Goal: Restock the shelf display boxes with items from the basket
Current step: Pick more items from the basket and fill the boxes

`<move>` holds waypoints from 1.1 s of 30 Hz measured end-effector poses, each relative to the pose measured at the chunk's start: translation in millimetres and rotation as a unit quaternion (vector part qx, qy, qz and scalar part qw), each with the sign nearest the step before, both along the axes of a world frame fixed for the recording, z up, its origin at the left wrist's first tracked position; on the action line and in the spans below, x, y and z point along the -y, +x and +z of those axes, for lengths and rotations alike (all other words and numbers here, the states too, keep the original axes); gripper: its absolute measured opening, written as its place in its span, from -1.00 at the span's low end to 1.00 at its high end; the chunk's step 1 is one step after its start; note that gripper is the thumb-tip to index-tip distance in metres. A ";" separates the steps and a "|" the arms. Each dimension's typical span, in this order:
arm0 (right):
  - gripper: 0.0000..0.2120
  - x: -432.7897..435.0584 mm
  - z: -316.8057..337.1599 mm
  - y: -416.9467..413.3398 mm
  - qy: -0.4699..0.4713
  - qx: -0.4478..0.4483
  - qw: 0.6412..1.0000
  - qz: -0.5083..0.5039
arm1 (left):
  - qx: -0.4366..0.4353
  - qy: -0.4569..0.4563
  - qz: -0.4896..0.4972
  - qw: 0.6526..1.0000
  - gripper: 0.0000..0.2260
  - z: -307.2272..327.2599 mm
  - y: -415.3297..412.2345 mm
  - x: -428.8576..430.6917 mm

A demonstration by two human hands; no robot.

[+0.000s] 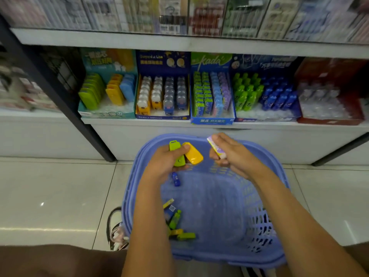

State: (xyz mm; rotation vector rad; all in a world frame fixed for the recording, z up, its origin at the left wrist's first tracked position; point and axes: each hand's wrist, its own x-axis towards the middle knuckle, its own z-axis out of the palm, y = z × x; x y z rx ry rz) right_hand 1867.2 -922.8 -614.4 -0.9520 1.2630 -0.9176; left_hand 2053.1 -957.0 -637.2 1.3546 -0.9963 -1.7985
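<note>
Head view: blue basket on floor tiles, loose items near-left inside, bare bottom to their right. Above its far rim, left hand grips a green case and a yellow case; right hand grips a purple pack. Beyond, shelf display boxes; a green header reads "kada".
</note>
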 end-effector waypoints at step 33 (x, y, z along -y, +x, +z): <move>-0.85 101.2 22.1 -74.5 -0.307 -0.473 0.825 -0.044 | -0.117 0.005 0.089 0.989 -0.96 26.9 -34.7 12.2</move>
